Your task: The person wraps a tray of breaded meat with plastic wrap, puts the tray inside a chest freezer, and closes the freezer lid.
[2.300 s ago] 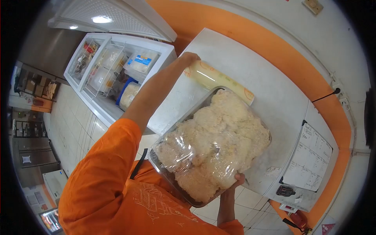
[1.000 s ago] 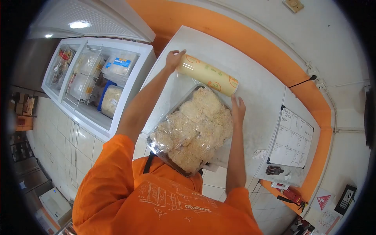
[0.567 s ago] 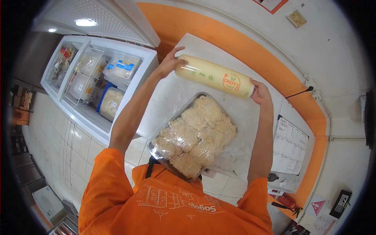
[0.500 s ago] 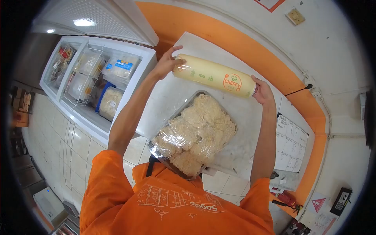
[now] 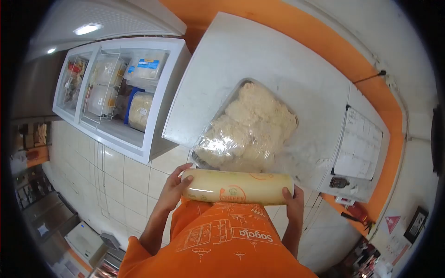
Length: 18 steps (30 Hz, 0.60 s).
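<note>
A large roll of cling film (image 5: 236,186), yellowish with "CHEFFY" printed on it, lies across the front of my body. My left hand (image 5: 174,189) grips its left end, thumb on top, and my right hand (image 5: 294,202) is closed round the right end. Just beyond the roll, a tray (image 5: 217,111) heaped with pale, crumb-coated pieces (image 5: 255,109) rests on the white table. Clear film (image 5: 222,143) covers the near part with shiny wrinkles. The roll hides the tray's near edge, and I cannot tell whether film still joins the two.
To the left stands an open chest freezer (image 5: 160,92) holding wire baskets and bagged food. The white table (image 5: 204,60) extends behind the tray. A whiteboard (image 5: 357,143) and a small dark object (image 5: 339,182) lie to the right. An orange-banded wall (image 5: 296,28) borders the far side.
Both hands have brought the cling film roll from beyond the tray back over it to its near edge, close to my body. The view has shifted slightly.
</note>
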{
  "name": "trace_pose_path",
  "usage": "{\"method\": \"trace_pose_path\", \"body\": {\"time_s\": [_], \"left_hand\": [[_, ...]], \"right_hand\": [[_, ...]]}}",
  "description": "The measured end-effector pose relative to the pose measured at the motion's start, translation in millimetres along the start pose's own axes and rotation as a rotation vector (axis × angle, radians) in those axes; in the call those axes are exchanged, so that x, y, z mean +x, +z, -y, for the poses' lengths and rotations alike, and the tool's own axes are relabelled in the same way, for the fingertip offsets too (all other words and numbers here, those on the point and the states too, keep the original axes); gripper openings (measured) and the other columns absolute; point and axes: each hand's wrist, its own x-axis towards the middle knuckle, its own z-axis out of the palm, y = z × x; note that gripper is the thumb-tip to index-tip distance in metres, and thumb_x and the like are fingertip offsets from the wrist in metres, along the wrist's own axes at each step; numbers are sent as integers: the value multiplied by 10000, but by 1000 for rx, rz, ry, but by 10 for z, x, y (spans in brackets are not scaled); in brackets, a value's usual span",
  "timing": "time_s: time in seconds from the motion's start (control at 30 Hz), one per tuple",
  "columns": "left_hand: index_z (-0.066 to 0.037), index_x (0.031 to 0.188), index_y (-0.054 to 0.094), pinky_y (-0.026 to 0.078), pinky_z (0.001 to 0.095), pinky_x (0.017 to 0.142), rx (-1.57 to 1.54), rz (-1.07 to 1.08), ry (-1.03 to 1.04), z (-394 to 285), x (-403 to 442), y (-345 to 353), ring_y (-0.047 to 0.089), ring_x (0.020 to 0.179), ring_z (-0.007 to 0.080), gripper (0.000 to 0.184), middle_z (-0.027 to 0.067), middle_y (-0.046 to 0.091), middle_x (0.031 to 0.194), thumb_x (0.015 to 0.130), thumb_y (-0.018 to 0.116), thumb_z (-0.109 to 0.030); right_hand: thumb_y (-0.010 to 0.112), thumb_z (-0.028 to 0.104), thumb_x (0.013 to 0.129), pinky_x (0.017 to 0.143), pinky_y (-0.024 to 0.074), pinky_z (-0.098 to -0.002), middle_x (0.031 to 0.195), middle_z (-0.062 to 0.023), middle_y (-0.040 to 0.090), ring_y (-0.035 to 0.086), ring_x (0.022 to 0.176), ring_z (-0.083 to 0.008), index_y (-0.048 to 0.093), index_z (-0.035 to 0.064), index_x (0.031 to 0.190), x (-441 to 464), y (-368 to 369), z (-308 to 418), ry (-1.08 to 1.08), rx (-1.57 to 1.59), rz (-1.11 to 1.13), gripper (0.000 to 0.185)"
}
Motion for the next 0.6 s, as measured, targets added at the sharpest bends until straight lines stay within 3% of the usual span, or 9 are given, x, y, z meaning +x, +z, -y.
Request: {"method": "trace_pose_path", "body": {"time_s": [0.07,0.13,0.17,0.23,0.3,0.43,0.47,0.53,0.6], "left_hand": [[-31,1334,429,485,309,821,78,12,-11,84,30,-94,613,950,192,471,181,633,1056,925,578,-210],[-7,1324,437,471,396,885,567,44,27,11,162,-163,579,1072,331,523,278,548,1198,910,588,-288],[-7,1324,437,471,396,885,587,61,26,-82,218,-108,579,1072,331,523,278,548,1198,910,588,-288],[3,1359,394,406,430,986,1477,-138,303,-362,410,135,450,1235,393,578,283,459,1315,910,579,-311],[-8,1376,379,338,472,1042,1330,-256,718,-618,887,536,335,1299,458,663,326,355,1379,876,607,-380],[9,1381,355,358,448,1029,1030,-214,1068,-609,2538,992,373,1277,461,662,329,405,1342,895,573,-385],[9,1381,355,358,448,1029,1036,-187,1082,-548,2609,1027,373,1277,461,662,329,405,1342,895,573,-385],[19,1380,343,426,403,946,882,-58,592,-518,2683,1042,521,1156,408,648,275,542,1223,926,521,-407],[30,1357,362,457,379,872,861,-76,706,-326,2590,944,608,1021,362,608,237,622,1086,953,466,-412]], "right_hand": [[635,314,885,765,447,-267,924,-45,643,560,845,-116,608,-57,1070,-90,75,-206,11,-29,-58,415],[596,365,904,742,449,-275,893,-48,642,556,818,-116,614,-58,1032,-59,116,-301,6,-60,-93,442],[590,366,907,735,450,-278,877,-53,642,557,810,-118,617,-60,1015,-26,127,-354,20,-94,-94,440],[570,371,918,715,457,-286,846,-62,646,565,787,-122,626,-63,988,50,212,-395,-14,-146,-121,443],[576,363,916,705,459,-283,845,-62,648,569,776,-119,629,-60,991,142,190,-470,19,-91,-140,433],[591,335,909,681,462,-269,849,-66,653,575,755,-110,640,-54,989,239,75,-557,96,-56,-98,400],[591,335,909,681,462,-269,849,-66,653,575,755,-110,640,-54,989,226,63,-598,94,-39,-120,400],[596,331,906,669,460,-262,844,-61,652,571,744,-99,643,-44,973,237,52,-662,34,30,-170,384],[574,326,922,699,459,-262,868,-62,653,572,770,-97,631,-50,1004,212,-12,-742,15,39,-190,389]]}}
